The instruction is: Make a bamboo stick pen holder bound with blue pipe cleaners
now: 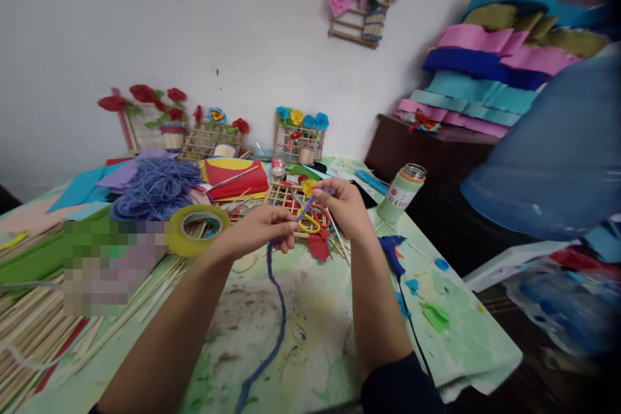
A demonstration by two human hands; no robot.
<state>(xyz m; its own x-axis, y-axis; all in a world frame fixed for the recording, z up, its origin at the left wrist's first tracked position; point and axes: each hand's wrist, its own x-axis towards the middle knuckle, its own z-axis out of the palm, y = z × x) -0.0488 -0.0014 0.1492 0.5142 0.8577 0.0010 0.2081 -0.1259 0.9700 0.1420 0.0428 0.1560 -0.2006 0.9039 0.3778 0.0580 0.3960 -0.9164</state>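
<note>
Head view: left hand (262,229) thumb and forefinger pinched shut on blue yarn strand (282,317); right hand (342,207) fingers closed on strand's upper end, over wooden grid frame (284,196). Strand taut between hands, rest trailing down paint-stained table (315,349) toward near edge. Tape roll (198,229) beside left hand, yarn heap (155,187) behind; blue glue gun (391,252) near right wrist.

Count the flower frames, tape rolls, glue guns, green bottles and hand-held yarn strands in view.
Flower frames: 5
Tape rolls: 1
Glue guns: 1
Green bottles: 1
Yarn strand, pinched by left hand and right hand: 1
Total: 9
</note>
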